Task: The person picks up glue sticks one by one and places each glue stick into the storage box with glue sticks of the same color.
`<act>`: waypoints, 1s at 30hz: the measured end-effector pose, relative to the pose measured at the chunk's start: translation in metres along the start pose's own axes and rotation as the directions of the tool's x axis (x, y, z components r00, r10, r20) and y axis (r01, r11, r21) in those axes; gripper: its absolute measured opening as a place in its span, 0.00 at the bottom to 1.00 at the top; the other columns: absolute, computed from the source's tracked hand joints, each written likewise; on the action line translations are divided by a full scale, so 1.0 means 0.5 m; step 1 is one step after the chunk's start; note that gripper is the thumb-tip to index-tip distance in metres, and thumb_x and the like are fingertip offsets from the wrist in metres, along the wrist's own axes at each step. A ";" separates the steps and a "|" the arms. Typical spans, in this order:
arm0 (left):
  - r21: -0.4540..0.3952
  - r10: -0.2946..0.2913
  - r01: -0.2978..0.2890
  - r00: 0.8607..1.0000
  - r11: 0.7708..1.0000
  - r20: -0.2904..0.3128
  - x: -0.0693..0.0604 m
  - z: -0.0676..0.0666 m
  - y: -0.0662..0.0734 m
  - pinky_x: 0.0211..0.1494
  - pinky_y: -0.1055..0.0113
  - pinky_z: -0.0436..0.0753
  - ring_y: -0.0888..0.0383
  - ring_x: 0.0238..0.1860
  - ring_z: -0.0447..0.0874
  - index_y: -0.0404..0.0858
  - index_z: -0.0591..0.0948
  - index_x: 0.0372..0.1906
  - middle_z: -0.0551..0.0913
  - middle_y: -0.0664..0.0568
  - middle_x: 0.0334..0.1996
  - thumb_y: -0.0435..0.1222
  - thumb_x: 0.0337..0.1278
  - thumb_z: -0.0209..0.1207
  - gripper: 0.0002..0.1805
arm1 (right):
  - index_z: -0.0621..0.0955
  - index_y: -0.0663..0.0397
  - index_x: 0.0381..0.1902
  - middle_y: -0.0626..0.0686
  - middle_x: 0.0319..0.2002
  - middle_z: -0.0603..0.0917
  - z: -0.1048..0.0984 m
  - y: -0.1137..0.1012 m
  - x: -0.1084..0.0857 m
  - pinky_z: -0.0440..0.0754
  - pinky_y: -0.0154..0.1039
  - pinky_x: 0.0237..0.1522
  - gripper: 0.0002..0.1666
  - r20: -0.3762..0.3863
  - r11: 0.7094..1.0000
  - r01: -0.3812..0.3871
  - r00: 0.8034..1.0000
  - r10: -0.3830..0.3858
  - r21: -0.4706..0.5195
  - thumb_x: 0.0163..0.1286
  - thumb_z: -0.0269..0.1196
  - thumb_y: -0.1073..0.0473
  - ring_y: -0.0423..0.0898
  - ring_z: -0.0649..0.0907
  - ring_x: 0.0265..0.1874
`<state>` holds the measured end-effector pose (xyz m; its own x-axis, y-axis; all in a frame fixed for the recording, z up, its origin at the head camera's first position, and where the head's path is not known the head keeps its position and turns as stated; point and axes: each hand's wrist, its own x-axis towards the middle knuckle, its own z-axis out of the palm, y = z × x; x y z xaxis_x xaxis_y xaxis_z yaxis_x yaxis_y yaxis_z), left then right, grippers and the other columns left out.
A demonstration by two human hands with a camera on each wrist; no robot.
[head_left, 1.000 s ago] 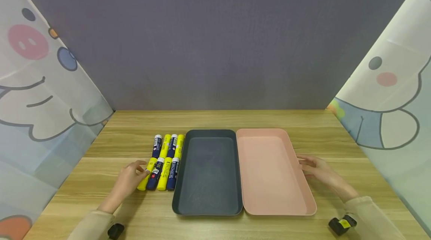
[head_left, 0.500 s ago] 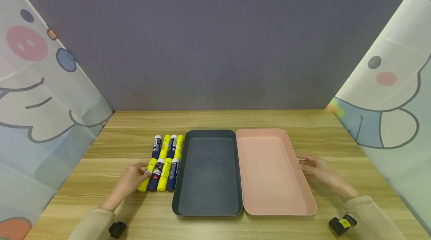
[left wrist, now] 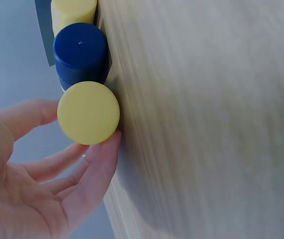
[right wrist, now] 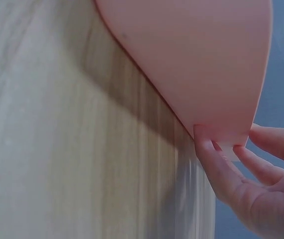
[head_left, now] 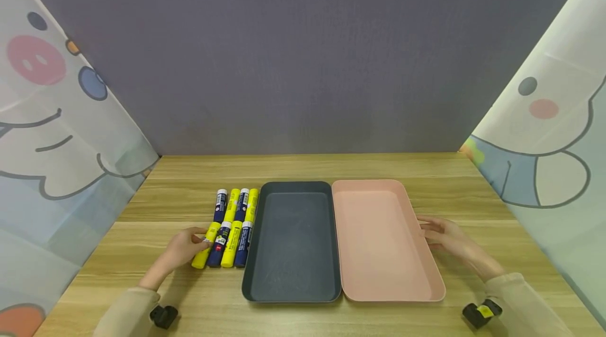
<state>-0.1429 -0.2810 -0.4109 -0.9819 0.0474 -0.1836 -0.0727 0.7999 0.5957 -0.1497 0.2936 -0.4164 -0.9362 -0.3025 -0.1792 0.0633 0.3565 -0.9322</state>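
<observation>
My left hand [head_left: 180,250] grips the leftmost yellow glue stick [head_left: 201,258] of the front row, thumb on one side and fingers on the other. In the left wrist view, the stick's round yellow end [left wrist: 88,113] faces the camera, beside a navy glue stick [left wrist: 80,47]. The gripped stick lies on the table, slightly slanted. Over on the right, my right hand [head_left: 447,237] touches the outer long side of the pink tray [head_left: 383,247]. Its fingertips rest against the tray's wall [right wrist: 191,69] in the right wrist view.
More yellow and navy glue sticks [head_left: 232,205] lie in two rows, colours alternating, left of the dark grey tray [head_left: 293,247]. The two trays stand side by side. A grey panel [head_left: 303,63] rises behind the wooden table [head_left: 303,166], with cartoon-printed cloths [head_left: 544,116] at both sides.
My left fingers have closed in round the yellow glue stick, whose near end has shifted slightly left. The right hand and both trays have stayed put.
</observation>
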 end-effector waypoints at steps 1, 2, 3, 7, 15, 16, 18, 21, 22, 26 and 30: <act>-0.009 -0.004 0.004 1.000 1.000 0.001 -0.001 0.000 0.000 0.24 0.65 0.76 0.56 0.24 0.75 0.20 0.69 0.49 0.79 0.38 0.31 0.36 0.50 0.57 0.26 | 0.54 0.78 0.61 0.78 0.56 0.61 0.000 -0.001 0.000 0.79 0.41 0.40 0.34 0.002 1.000 0.001 1.000 -0.001 0.000 0.66 0.52 0.60 0.44 0.80 0.43; -0.019 -0.007 0.007 1.000 1.000 0.002 -0.001 -0.001 0.000 0.24 0.65 0.76 0.57 0.23 0.75 0.19 0.69 0.50 0.78 0.38 0.31 0.36 0.51 0.57 0.26 | 0.54 0.79 0.61 0.78 0.56 0.60 -0.001 -0.001 0.000 0.79 0.41 0.40 0.34 0.007 1.000 0.005 1.000 -0.005 0.002 0.66 0.52 0.60 0.44 0.80 0.43; -0.028 -0.010 0.010 1.000 1.000 0.001 -0.002 -0.002 0.000 0.23 0.65 0.76 0.57 0.23 0.74 0.19 0.68 0.50 0.78 0.38 0.31 0.36 0.51 0.57 0.26 | 0.54 0.79 0.61 0.78 0.56 0.60 -0.001 -0.002 -0.001 0.79 0.41 0.40 0.34 0.009 1.000 0.009 1.000 -0.009 0.002 0.66 0.52 0.60 0.43 0.80 0.43; -0.043 -0.011 0.011 1.000 0.999 -0.006 -0.005 -0.006 0.001 0.22 0.66 0.75 0.58 0.21 0.73 0.19 0.68 0.50 0.78 0.37 0.30 0.35 0.51 0.57 0.26 | 0.54 0.79 0.61 0.79 0.56 0.60 -0.003 -0.003 -0.001 0.79 0.41 0.40 0.34 0.026 1.000 0.026 0.999 -0.026 0.004 0.66 0.52 0.60 0.42 0.80 0.42; -0.061 -0.024 0.024 1.000 0.998 0.002 -0.006 -0.012 0.003 0.21 0.65 0.74 0.58 0.18 0.72 0.20 0.68 0.51 0.78 0.39 0.30 0.34 0.51 0.56 0.26 | 0.53 0.80 0.60 0.79 0.55 0.60 -0.005 -0.003 -0.001 0.79 0.41 0.40 0.34 0.034 0.999 0.033 0.999 -0.034 0.011 0.66 0.51 0.60 0.37 0.79 0.41; -0.059 -0.025 0.025 1.000 0.998 0.001 -0.005 -0.012 0.003 0.21 0.65 0.74 0.58 0.18 0.72 0.20 0.68 0.51 0.78 0.39 0.30 0.35 0.51 0.56 0.26 | 0.53 0.80 0.60 0.79 0.55 0.60 -0.005 -0.003 -0.001 0.79 0.41 0.40 0.34 0.033 0.999 0.032 0.999 -0.032 0.010 0.66 0.51 0.60 0.37 0.79 0.41; -0.057 -0.027 0.026 1.000 0.998 -0.003 -0.005 -0.013 0.003 0.21 0.65 0.74 0.58 0.18 0.72 0.20 0.67 0.51 0.78 0.39 0.30 0.35 0.51 0.56 0.26 | 0.54 0.80 0.60 0.79 0.55 0.61 -0.005 -0.003 -0.001 0.79 0.41 0.40 0.34 0.029 1.000 0.026 0.999 -0.026 0.010 0.66 0.52 0.60 0.37 0.79 0.41; -0.061 -0.033 0.033 0.999 0.998 -0.008 -0.006 -0.014 0.007 0.21 0.65 0.75 0.58 0.19 0.72 0.19 0.68 0.51 0.77 0.39 0.30 0.35 0.51 0.56 0.26 | 0.54 0.79 0.60 0.78 0.56 0.60 -0.004 -0.004 -0.001 0.79 0.42 0.41 0.34 0.029 1.000 0.021 0.999 -0.021 0.010 0.66 0.52 0.60 0.38 0.79 0.42; -0.062 -0.030 0.029 1.000 0.998 -0.010 -0.006 -0.015 0.008 0.21 0.65 0.75 0.58 0.19 0.72 0.19 0.67 0.51 0.77 0.39 0.30 0.35 0.51 0.56 0.26 | 0.54 0.79 0.60 0.78 0.56 0.60 -0.003 -0.004 -0.002 0.79 0.42 0.41 0.34 0.027 1.000 0.019 0.999 -0.019 0.013 0.66 0.52 0.60 0.38 0.79 0.43; -0.081 -0.035 0.034 0.999 0.996 -0.009 -0.010 -0.015 0.012 0.20 0.65 0.74 0.57 0.17 0.71 0.19 0.67 0.51 0.77 0.39 0.30 0.34 0.52 0.56 0.25 | 0.54 0.79 0.60 0.78 0.56 0.60 -0.003 -0.004 -0.002 0.78 0.42 0.41 0.34 0.027 1.000 0.013 1.000 -0.014 0.017 0.66 0.52 0.60 0.38 0.78 0.43; -0.088 -0.033 0.032 0.999 0.996 -0.010 -0.012 -0.015 0.015 0.19 0.66 0.73 0.57 0.16 0.70 0.19 0.67 0.51 0.77 0.39 0.30 0.34 0.52 0.56 0.25 | 0.53 0.79 0.60 0.78 0.56 0.60 -0.004 -0.003 -0.002 0.79 0.41 0.41 0.34 0.034 1.000 0.013 0.999 -0.014 0.019 0.66 0.52 0.60 0.37 0.79 0.42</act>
<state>-0.1389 -0.2800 -0.3996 -0.9807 0.0148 -0.1950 -0.1192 0.7454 0.6559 -0.1497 0.2952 -0.4145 -0.9245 -0.3376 -0.1771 0.0576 0.3354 -0.9403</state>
